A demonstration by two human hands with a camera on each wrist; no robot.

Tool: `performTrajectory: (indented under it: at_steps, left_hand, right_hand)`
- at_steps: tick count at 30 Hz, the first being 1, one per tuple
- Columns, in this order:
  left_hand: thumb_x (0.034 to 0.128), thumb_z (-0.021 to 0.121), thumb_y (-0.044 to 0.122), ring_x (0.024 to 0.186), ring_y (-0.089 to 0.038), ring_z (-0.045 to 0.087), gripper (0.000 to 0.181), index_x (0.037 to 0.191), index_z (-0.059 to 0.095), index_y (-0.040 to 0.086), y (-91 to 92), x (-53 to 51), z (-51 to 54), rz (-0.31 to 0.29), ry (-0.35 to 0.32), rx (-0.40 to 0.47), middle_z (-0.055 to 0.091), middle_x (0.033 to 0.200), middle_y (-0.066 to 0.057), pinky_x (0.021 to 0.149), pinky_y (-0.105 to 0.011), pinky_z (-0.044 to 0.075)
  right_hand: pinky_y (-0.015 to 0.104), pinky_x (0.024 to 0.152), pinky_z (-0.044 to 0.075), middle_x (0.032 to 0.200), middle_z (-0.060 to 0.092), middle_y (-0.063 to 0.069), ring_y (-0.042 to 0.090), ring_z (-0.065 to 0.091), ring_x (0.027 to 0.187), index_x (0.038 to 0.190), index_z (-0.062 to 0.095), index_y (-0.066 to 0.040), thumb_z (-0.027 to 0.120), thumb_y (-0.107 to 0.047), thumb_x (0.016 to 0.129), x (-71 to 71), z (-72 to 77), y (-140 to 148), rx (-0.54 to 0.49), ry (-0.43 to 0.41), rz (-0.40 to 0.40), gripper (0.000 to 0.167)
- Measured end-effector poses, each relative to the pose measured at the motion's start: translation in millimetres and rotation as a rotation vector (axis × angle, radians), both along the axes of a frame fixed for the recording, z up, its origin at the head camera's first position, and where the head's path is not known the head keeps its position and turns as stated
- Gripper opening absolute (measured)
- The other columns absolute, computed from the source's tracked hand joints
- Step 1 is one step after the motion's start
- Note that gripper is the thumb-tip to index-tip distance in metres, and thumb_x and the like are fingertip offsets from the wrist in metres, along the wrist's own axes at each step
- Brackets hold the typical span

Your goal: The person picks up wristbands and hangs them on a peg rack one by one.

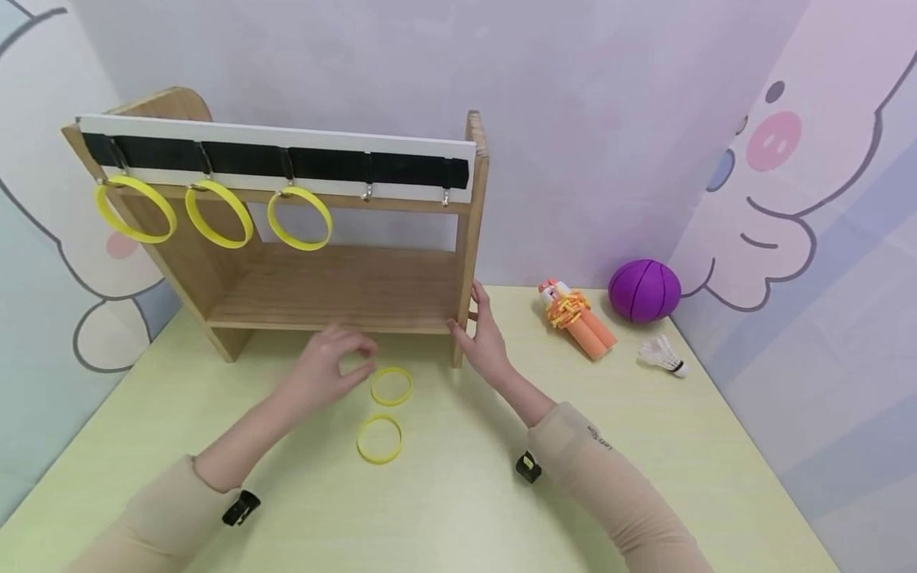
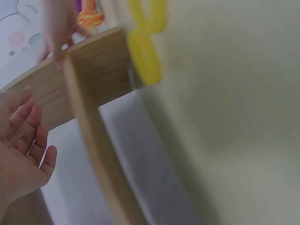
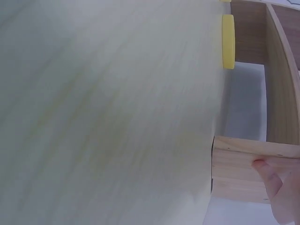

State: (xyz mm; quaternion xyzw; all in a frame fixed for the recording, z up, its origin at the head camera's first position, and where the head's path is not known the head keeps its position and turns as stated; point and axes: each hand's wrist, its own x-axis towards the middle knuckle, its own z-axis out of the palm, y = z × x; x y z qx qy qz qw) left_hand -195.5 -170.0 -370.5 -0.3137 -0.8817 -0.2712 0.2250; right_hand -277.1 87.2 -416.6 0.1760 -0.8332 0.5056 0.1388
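My left hand hovers just left of a yellow ring lying on the table. Its fingers are loosely bent, and the left wrist view shows nothing in that hand. Nearer to me lies a second yellow ring. With thumb and fingers, my right hand holds the right side panel of a wooden rack. Three yellow rings hang from hooks on the rack's front bar: a left one, a middle one and a right one. Two hooks further right carry no ring.
Right of the rack, an orange bundle with a frilly yellow-orange band lies on the table. Beyond it are a purple ball and a white shuttlecock. Cartoon-printed wall sheets stand behind and at both sides.
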Motion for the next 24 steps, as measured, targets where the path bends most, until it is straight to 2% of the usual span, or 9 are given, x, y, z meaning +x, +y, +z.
performTrajectory:
  at_steps: [5,7,10,17,20,24]
  left_hand:
    - [0.0742,0.080,0.014,0.087,-0.018,0.058,0.022,0.093,0.069,0.011,4.6,2.1,-27.0,-0.003,-0.115,-0.068,0.067,0.084,0.001,0.083,-0.043,0.048]
    - [0.0741,0.080,0.015,0.087,-0.016,0.057,0.023,0.094,0.069,0.012,4.6,2.6,-34.4,-0.009,-0.149,-0.082,0.066,0.084,0.002,0.079,-0.039,0.048]
    - [0.0748,0.080,0.016,0.086,-0.015,0.057,0.025,0.097,0.070,0.010,3.1,1.8,-43.7,-0.027,-0.197,-0.102,0.065,0.083,0.004,0.080,-0.038,0.048]
    - [0.0760,0.078,0.017,0.083,-0.016,0.055,0.027,0.100,0.069,0.010,-5.0,-2.2,-57.5,-0.076,-0.295,-0.168,0.064,0.084,0.005,0.079,-0.037,0.046]
    - [0.0772,0.077,0.017,0.082,-0.013,0.053,0.024,0.099,0.069,0.012,-7.7,-3.9,-60.6,-0.105,-0.327,-0.200,0.062,0.082,0.009,0.078,-0.035,0.045]
    - [0.0781,0.077,0.018,0.081,-0.011,0.052,0.020,0.096,0.069,0.014,-8.9,-4.7,-60.4,-0.137,-0.393,-0.230,0.060,0.080,0.013,0.078,-0.033,0.045]
  right_hand:
    - [0.045,0.077,0.055,0.150,0.032,0.012,0.035,0.059,0.111,0.148,0.014,-0.030,0.064,-0.017,0.090,-1.5,-0.4,2.7,-0.026,-0.004,0.024,0.078]
    - [0.046,0.079,0.055,0.149,0.032,0.014,0.035,0.059,0.110,0.148,0.015,-0.029,0.065,-0.017,0.089,-2.5,-0.6,3.6,-0.027,0.005,0.035,0.078]
    - [0.048,0.080,0.054,0.148,0.033,0.015,0.037,0.060,0.109,0.147,0.016,-0.028,0.067,-0.017,0.088,-3.5,0.1,4.5,-0.032,0.016,0.045,0.080]
    - [0.049,0.080,0.054,0.148,0.033,0.014,0.039,0.058,0.111,0.147,0.015,-0.030,0.069,-0.014,0.086,-2.9,4.2,5.4,-0.106,-0.039,0.100,0.083]
    - [0.052,0.082,0.052,0.147,0.034,0.015,0.041,0.056,0.111,0.148,0.014,-0.026,0.070,-0.013,0.085,-2.0,7.4,6.7,-0.125,-0.053,0.121,0.086]
    - [0.049,0.081,0.054,0.145,0.036,0.019,0.044,0.056,0.109,0.149,0.014,-0.018,0.070,-0.008,0.084,6.7,23.6,7.3,-0.146,-0.069,0.146,0.086]
